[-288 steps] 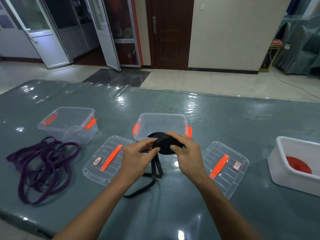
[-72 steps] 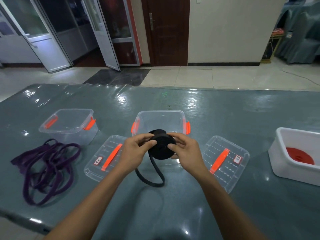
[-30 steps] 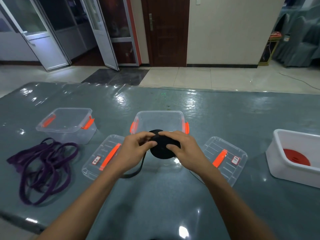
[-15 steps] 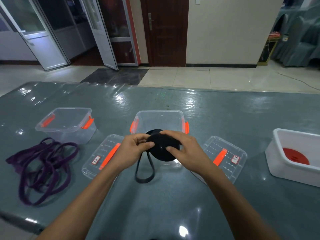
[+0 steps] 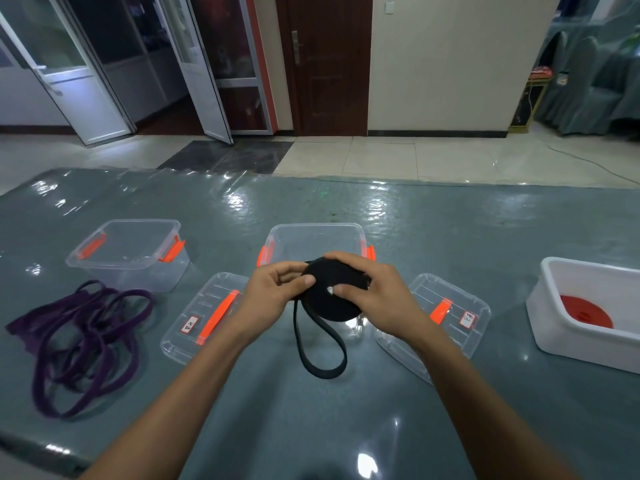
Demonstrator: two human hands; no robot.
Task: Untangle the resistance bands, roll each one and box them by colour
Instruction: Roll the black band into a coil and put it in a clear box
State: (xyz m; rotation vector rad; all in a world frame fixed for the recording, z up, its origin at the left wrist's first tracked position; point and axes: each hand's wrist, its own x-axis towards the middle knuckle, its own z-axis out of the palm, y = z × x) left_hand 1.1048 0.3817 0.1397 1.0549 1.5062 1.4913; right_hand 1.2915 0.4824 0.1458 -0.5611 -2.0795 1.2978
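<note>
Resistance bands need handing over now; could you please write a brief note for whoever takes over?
Left hand and right hand both grip the black band, mostly rolled, with a loose loop hanging, in front of the middle clear box.
Done: a red roll lies in the white tub.
Left: finish rolling and box the black band; untangle, roll and box the purple bands, tangled beside the left clear box.

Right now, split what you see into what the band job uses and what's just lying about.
Job:
black band, part-rolled, gripped by left hand and right hand
tangled purple bands
left clear box
middle clear box
left lid
right lid
white tub holding a red roll

Lying about:
covered chairs
floor cable
</note>
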